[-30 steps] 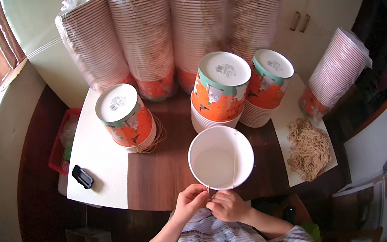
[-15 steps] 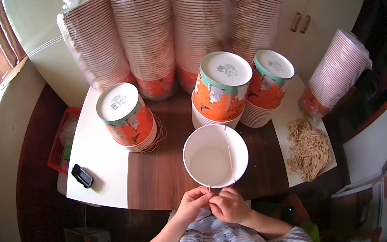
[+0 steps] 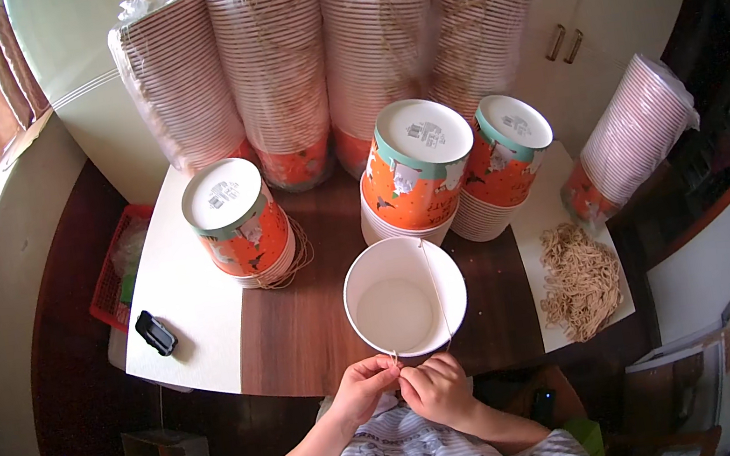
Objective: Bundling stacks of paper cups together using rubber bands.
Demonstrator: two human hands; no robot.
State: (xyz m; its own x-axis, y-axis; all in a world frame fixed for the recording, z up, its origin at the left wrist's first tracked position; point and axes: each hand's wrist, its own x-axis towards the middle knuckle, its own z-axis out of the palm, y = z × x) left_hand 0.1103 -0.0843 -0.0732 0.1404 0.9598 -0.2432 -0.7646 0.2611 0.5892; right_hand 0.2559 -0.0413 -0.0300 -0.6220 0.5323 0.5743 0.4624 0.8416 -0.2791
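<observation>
A white-lined paper bucket (image 3: 387,310) stands mouth up at the table's near edge. Across the right side of its mouth runs a thin cord (image 3: 439,297), from the far rim down to my hands. Just in front of the near rim, my left hand (image 3: 365,386) pinches a bit of cord, a short piece of it poking up above the fingertips. Pressed up against it, my right hand (image 3: 438,390) is closed with its fingers bent round the cord. Exactly how the cord runs between the fingers is hidden.
Upside-down orange paper bucket stacks (image 3: 236,233) (image 3: 421,172) (image 3: 510,154) stand left and right behind. Tall bagged bucket stacks (image 3: 277,81) line the back; another bagged stack (image 3: 630,136) leans at right. A cord heap (image 3: 581,281) and a small black case (image 3: 156,333) lie on the table (image 3: 288,343).
The cord over the bucket's mouth now slants further right at its near end. My right hand's knuckles have shifted slightly right; my left hand stays nearly in place.
</observation>
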